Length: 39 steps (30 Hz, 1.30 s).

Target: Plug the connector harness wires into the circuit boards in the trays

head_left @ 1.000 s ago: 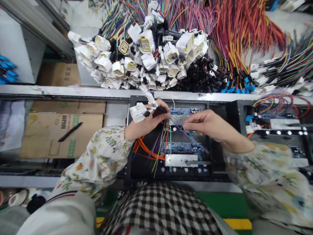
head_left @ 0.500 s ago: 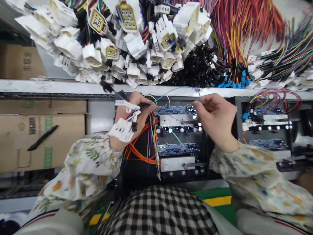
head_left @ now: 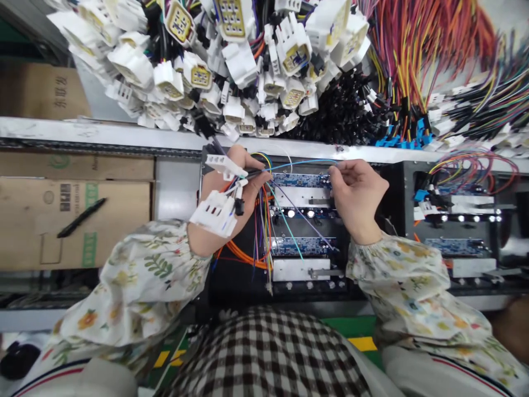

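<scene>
Left hand (head_left: pixel 249 201): While its thumb and fingers pinch a wire bundle (head_left: pixel 255 174), a white connector (head_left: pixel 215 215) lies across it.
Right hand (head_left: pixel 360 193): grasping the blue wire (head_left: pixel 295 163) by its far end, the strand nearly straight.
Wire bundle: over the black case (head_left: pixel 235 289), its purple wire (head_left: pixel 305 217) and green wire (head_left: pixel 288 227) slanting down across circuit boards (head_left: pixel 300 246).
Below left hand: looped orange wires (head_left: pixel 244 255).
Far left: black pen (head_left: pixel 81 218) on a cardboard box (head_left: pixel 25 220).

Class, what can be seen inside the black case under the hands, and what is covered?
Two blue boards and two silver plates show in the case. Whatever lies beneath the left hand and the wires cannot be seen.
</scene>
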Available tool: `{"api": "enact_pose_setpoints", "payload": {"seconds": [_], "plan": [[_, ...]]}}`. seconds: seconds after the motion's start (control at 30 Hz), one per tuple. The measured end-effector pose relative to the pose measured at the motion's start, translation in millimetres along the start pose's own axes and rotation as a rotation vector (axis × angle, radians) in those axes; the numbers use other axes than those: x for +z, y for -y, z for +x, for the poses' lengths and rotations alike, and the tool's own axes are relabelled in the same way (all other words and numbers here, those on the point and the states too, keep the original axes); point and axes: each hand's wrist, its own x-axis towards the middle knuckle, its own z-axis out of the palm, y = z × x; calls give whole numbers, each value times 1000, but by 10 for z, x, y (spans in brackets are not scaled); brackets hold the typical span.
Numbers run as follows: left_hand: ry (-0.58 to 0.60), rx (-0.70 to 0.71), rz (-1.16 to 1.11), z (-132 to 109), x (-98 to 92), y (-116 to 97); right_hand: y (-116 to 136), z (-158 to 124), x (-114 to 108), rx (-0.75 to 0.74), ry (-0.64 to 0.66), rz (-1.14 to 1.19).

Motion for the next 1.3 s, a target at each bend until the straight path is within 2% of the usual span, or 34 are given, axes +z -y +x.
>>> {"api": "enact_pose_setpoints", "payload": {"seconds": [0.13,0.23,0.3,0.37,0.43,0.5,0.57,0.6,0.67,0.77,0.83,0.87,0.97,1.1,1.2,1.3], "plan": [[-134,-22,199,-11,-10,-180,49,13,-46,-18,63,-75],[-209,3,315,9,-11,-191,262,-16,-128,-103,137,-159],[-223,13,338,32,-6,-160,439,-56,-187,-250,291,-205],[-223,-15,301,52,1,-129,573,-88,-244,-356,528,-225],[-227,-44,274,65,3,-114,626,-92,-291,-290,747,-168],[-204,-50,262,73,0,-115,609,-66,-307,-69,869,-20],[-176,-37,242,80,-6,-121,562,-25,-279,89,793,93],[-163,-35,222,83,-9,-121,539,-3,-253,88,713,88],[-154,-39,190,87,-15,-117,506,34,-204,-61,578,-28],[-160,-25,180,83,-19,-104,479,62,-212,-345,546,-253],[-160,12,178,78,-14,-98,468,60,-272,-449,514,-375],[-149,34,173,77,-9,-98,465,55,-300,-455,486,-433],[-112,34,129,85,0,-107,455,35,-291,-304,404,-423],[-38,-71,-36,99,-16,-134,386,51,-30,-66,280,-93],[-32,-90,-47,83,4,-111,299,80,157,-49,221,-34],[-66,-50,-51,49,68,-17,251,90,213,-51,223,-46]]}}
